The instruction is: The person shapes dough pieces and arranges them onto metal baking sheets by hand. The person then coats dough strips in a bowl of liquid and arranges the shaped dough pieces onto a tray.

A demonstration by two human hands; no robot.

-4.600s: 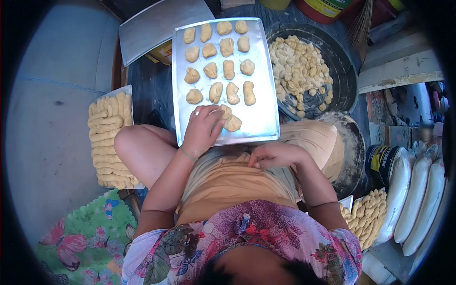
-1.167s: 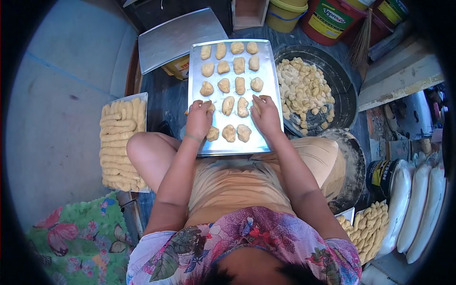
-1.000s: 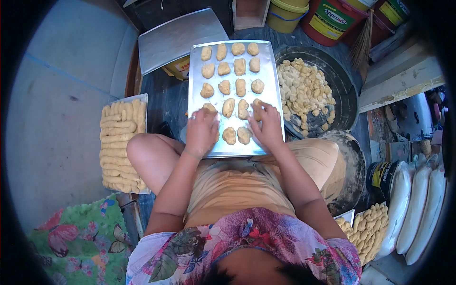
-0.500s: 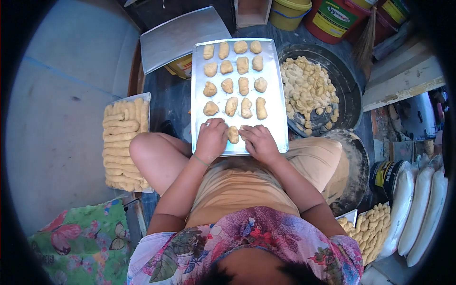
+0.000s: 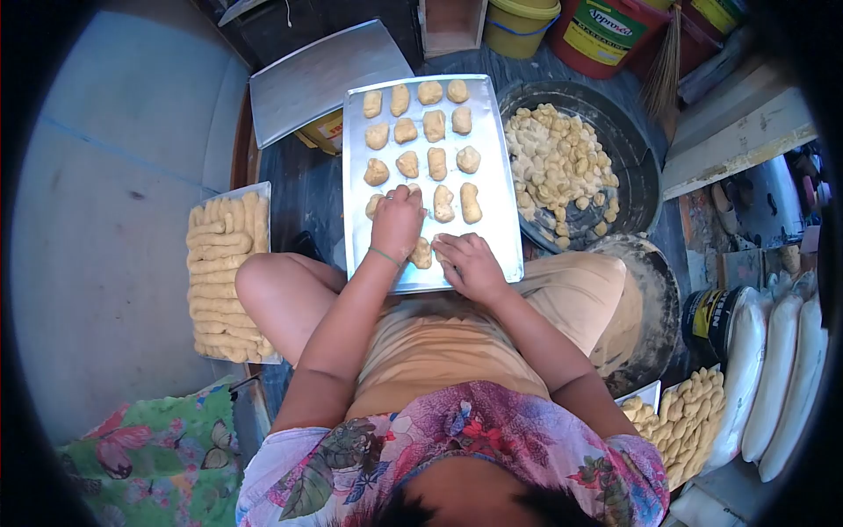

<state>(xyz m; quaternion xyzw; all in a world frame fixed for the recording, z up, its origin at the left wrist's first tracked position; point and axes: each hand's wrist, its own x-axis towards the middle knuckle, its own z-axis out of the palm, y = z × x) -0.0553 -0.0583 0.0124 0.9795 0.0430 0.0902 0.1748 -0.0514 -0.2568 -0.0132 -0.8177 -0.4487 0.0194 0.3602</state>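
Observation:
A silver tray lies across my lap with rows of pale dough pieces on it. My left hand is over the fourth row, its fingertips on a dough piece that they mostly cover. Its fingers are curled down and close together. My right hand rests at the front row, its fingertips on a dough piece partly hidden beneath them. Between the two hands a short dough piece lies on the tray. Farther back, several rows of dough lumps stand apart from each other.
A round dark basin with floury dough bits is right of the tray. A tray of long dough rolls sits at the left, a bare metal sheet behind. Buckets stand at the back, filled plastic bags at the right.
My left hand has moved from the front row up to the fourth row. My right hand stays at the front row. Compared with the oldest frame, the front row holds more dough.

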